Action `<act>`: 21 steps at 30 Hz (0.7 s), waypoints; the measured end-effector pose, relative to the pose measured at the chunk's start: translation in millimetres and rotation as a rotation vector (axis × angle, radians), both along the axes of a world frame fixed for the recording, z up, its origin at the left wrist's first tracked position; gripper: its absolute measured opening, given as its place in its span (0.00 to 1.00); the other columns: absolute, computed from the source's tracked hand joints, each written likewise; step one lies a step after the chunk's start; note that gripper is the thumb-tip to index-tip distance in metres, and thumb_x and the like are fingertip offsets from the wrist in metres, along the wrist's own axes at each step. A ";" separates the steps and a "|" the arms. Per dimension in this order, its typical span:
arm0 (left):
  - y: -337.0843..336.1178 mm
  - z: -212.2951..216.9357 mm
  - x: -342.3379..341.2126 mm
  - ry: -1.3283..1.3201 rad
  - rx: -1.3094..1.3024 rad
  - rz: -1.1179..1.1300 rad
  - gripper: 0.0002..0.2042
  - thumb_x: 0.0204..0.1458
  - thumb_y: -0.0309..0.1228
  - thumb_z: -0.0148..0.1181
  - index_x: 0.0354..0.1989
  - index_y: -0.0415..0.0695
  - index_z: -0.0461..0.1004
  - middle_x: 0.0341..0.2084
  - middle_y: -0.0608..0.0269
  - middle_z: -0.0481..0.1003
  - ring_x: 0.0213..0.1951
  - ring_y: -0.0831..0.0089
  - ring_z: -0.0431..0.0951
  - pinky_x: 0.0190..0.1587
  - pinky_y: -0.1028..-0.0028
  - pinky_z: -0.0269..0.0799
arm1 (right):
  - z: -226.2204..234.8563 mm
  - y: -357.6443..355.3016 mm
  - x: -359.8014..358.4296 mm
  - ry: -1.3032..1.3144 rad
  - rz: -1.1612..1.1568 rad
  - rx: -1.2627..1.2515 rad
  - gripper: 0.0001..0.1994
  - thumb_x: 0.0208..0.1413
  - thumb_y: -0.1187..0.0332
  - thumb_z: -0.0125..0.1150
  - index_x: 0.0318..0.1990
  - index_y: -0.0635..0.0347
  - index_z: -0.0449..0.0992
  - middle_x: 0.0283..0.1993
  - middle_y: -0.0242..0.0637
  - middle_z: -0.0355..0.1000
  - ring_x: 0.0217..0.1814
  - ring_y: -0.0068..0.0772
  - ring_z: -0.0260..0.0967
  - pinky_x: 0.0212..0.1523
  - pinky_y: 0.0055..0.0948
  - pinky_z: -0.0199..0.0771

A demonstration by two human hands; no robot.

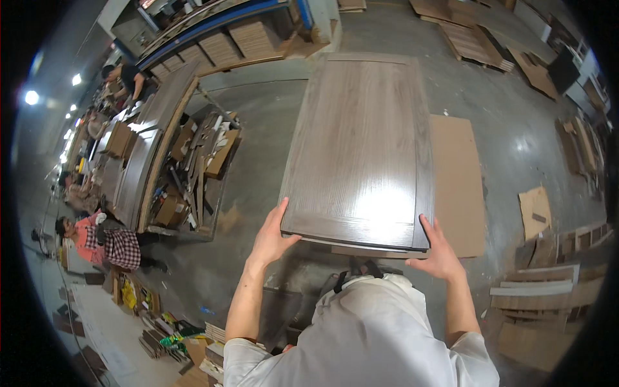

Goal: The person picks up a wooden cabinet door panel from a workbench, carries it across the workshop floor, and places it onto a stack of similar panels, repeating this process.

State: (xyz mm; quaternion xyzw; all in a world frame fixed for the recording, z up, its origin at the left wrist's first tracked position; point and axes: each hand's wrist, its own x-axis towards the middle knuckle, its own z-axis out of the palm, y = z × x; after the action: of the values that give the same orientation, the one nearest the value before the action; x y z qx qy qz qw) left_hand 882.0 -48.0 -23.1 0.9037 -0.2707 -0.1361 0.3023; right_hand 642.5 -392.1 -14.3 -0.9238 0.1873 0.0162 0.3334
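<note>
My two hands cup the front corners of a shiny brown board (358, 142).
My left hand's (269, 242) grip is part open, fingers on the left edge, thumb by the front; my right hand's (443, 253) grip does the same on the right. I can't tell if they squeeze or just touch. The board lies flat before me, over another flat piece (322, 242). Their front edges almost match, so the pile looks nearly neat. I can't see how much is left. A cardboard sheet (459, 187) sticks out below, over the grey floor (509, 142).
</note>
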 end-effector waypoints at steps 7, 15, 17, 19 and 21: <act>0.6 -2.8 9.4 -0.116 0.005 -0.030 0.48 0.40 0.34 0.78 0.72 0.53 0.56 0.54 0.48 0.74 0.56 0.48 0.74 0.56 0.58 0.73 | -34.7 2.0 -6.0 -0.204 -0.203 0.065 0.46 0.36 0.70 0.81 0.68 0.54 0.65 0.67 0.53 0.66 0.69 0.50 0.64 0.67 0.43 0.65; 0.2 -12.2 8.5 -0.062 -0.015 0.046 0.48 0.41 0.34 0.77 0.73 0.54 0.55 0.53 0.46 0.73 0.56 0.47 0.74 0.56 0.56 0.73 | -26.6 19.9 10.3 -0.228 -0.277 0.061 0.46 0.38 0.73 0.78 0.69 0.59 0.62 0.67 0.53 0.66 0.69 0.49 0.64 0.68 0.40 0.65; 4.2 -22.9 4.5 -0.065 -0.078 0.037 0.48 0.42 0.33 0.76 0.73 0.54 0.53 0.55 0.46 0.72 0.57 0.47 0.73 0.56 0.56 0.73 | -39.0 30.9 8.9 -0.289 -0.321 0.120 0.47 0.40 0.74 0.77 0.71 0.59 0.60 0.69 0.54 0.62 0.72 0.50 0.60 0.70 0.41 0.62; 9.0 -28.4 0.0 -0.059 -0.181 0.032 0.50 0.43 0.32 0.75 0.74 0.55 0.50 0.58 0.45 0.68 0.59 0.46 0.71 0.57 0.56 0.72 | -44.1 33.4 11.0 -0.328 -0.364 0.167 0.47 0.39 0.74 0.77 0.71 0.59 0.59 0.69 0.55 0.61 0.72 0.50 0.59 0.70 0.41 0.61; 10.1 -28.2 0.2 -0.050 -0.186 0.025 0.50 0.43 0.32 0.75 0.75 0.55 0.50 0.58 0.45 0.68 0.59 0.46 0.71 0.57 0.56 0.72 | -48.1 34.1 12.9 -0.367 -0.406 0.214 0.47 0.39 0.74 0.77 0.71 0.59 0.59 0.69 0.55 0.61 0.73 0.51 0.58 0.71 0.42 0.60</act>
State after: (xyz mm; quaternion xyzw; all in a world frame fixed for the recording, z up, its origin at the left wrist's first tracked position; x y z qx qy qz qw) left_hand 882.2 -38.0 -51.3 0.8782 -0.2782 -0.0839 0.3799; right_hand 655.4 -358.0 -62.4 -0.8145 0.3020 -0.1986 0.4538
